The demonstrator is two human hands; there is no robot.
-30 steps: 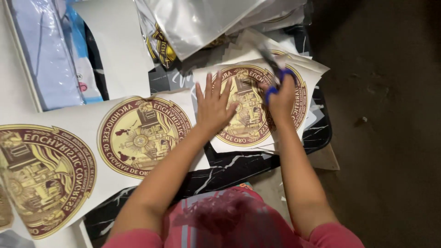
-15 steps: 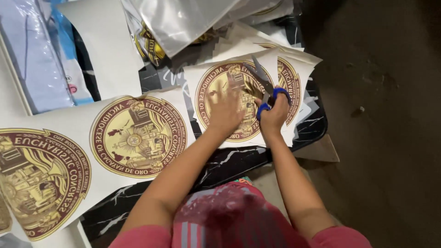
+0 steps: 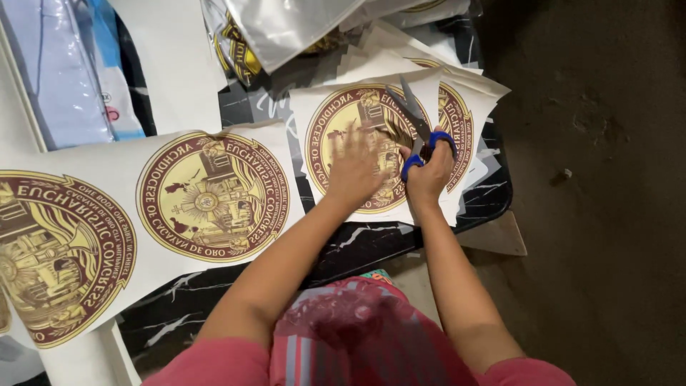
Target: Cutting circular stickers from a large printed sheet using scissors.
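Scissors (image 3: pixel 418 129) clasped in right hand (image 3: pixel 427 175), blades parted; left hand (image 3: pixel 357 168) flat, unclenched on emblem print (image 3: pixel 368 146); fingers judged at risk if sheet slips

Long printed strip (image 3: pixel 143 221) with two round emblems at left, on dark marbled table (image 3: pixel 357 246). Clear plastic bags (image 3: pixel 286 28) far centre. Light-blue packet (image 3: pixel 71 71) far left.

A black table (image 3: pixel 371 246) with white marble-like veins stands over a dark, rough floor (image 3: pixel 600 214) that fills the right side. A small pebble (image 3: pixel 564 174) lies on the floor. Light is dim and warm, brighter at left.
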